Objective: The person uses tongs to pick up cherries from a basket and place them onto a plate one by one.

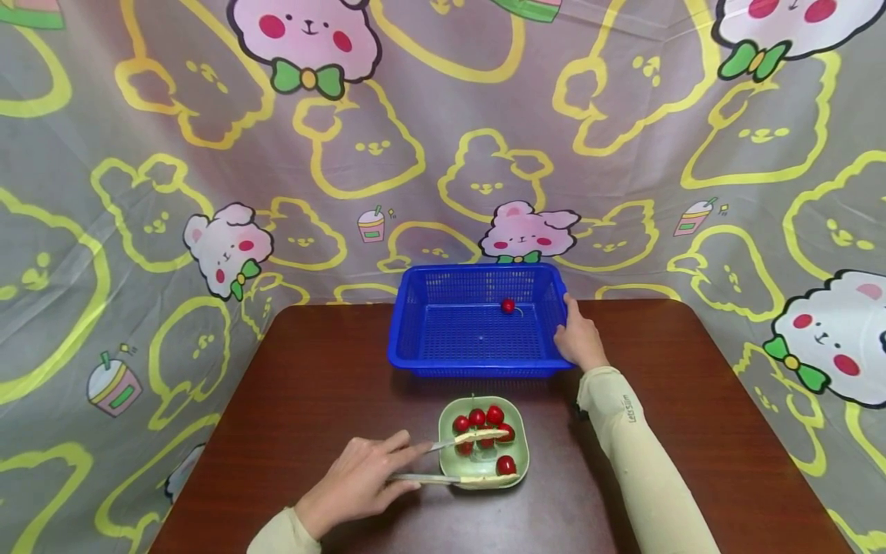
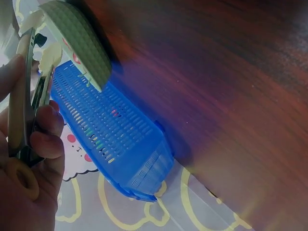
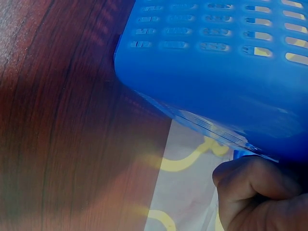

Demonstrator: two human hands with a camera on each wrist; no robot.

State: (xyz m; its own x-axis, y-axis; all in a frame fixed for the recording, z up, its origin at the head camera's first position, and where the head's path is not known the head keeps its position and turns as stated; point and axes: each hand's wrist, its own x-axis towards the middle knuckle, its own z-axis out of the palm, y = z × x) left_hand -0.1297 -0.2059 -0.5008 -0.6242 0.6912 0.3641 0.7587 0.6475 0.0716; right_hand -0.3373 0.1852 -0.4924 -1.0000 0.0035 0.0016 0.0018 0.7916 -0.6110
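Observation:
My left hand (image 1: 356,477) grips a pair of tongs (image 1: 431,479) with pale scalloped tips. The tongs stand spread, both tips reaching over a light green square bowl (image 1: 515,412). Several red cherries (image 1: 477,417) lie in that bowl, and a lone cherry (image 1: 506,465) sits between the tong tips on the near side. With curled fingers my right hand (image 1: 581,338) holds the right rim of a blue plastic basket (image 1: 477,363); the right wrist view shows the thumb and knuckles (image 3: 255,185) at its edge. One stemmed cherry (image 1: 508,306) rests inside the basket, toward the back right.
The dark brown wooden table (image 1: 311,385) carries the basket at its far edge, behind the bowl. A patterned cloth (image 1: 415,177) with cartoon animals hangs directly behind the table and along both sides.

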